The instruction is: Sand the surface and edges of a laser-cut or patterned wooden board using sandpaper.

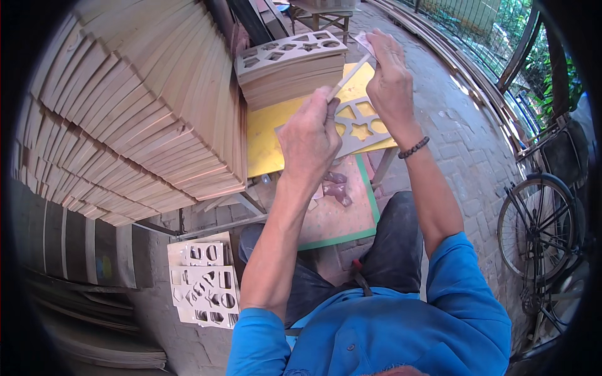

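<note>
My left hand [312, 134] grips the lower end of a thin pale stick [350, 75], which slants up to the right. At its upper end, my right hand [390, 80] pinches a small piece of light, sheet-like material [364, 43], perhaps sandpaper, against it. Beneath my hands, a wooden board with cut-out shapes [348, 149] lies on a yellow tabletop [263, 150]; my left hand hides part of it. Behind, a stack of similar boards [294, 73] stands on the same yellow top, its uppermost board showing star, round and diamond openings.
Tall stacks of wooden panels [141, 113] rise at the left. More cut-out boards [204, 282] lie low at the left of my legs. Under the table is a green-edged mat [338, 230]. A bicycle [536, 230] stands at the right, and a wooden stool [324, 14] behind.
</note>
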`<state>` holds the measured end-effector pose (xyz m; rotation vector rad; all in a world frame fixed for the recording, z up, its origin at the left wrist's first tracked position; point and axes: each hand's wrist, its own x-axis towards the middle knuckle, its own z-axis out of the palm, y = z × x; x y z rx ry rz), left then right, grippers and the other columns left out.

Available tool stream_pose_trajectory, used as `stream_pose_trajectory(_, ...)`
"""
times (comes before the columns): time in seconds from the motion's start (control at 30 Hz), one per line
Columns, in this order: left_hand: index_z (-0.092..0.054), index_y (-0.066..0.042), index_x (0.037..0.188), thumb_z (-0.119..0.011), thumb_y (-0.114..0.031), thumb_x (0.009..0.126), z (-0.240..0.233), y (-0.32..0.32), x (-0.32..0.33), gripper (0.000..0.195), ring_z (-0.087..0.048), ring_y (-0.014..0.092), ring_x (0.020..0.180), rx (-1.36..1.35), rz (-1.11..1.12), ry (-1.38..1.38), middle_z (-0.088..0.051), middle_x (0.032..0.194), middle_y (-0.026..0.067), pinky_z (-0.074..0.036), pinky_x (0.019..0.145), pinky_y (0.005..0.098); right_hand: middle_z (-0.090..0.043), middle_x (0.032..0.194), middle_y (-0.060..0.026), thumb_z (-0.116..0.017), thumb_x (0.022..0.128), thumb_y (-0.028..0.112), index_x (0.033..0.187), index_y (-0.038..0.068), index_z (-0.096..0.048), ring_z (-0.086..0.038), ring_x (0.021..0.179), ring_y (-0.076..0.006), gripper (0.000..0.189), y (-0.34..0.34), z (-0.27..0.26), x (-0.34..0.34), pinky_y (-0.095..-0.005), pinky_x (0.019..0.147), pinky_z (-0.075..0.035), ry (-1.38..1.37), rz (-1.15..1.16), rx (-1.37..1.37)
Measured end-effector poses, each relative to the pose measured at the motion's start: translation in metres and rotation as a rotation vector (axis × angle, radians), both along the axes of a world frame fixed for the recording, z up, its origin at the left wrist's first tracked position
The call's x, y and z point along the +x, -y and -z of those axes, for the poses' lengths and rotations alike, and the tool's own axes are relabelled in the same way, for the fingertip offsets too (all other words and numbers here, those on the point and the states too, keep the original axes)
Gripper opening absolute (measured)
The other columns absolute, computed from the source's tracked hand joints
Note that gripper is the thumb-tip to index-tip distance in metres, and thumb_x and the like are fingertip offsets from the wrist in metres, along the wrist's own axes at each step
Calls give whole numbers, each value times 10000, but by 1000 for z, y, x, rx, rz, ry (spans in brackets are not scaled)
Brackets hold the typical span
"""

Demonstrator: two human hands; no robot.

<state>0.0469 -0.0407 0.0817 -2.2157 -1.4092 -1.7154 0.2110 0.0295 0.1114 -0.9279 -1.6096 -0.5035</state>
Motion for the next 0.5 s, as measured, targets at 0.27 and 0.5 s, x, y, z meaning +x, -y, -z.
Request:
stream_pose_trajectory(0.27,-634,-70,1104,-621,-95,968,0,4,-4,138,-703,353,816,-61,19,41,-716,926,139,-518,647,460,-651,1248,-199,-481,827,-163,1257,-1,-644,-585,1235,-421,488,13,11,-16,-493,1066,-471,136,-162,152)
stream_pose_trajectory(0.5,-646,-28,1152,-549,-69,1042,6,10,-3,153,-701,178,775,-30,162,277,-718,894,107,-524,673,309,-710,1200,-129,-492,1009,22,1334,-25,-611,-672,1097,-222,349,-2,-8,20,-357,1009,-505,-569,-597,-482)
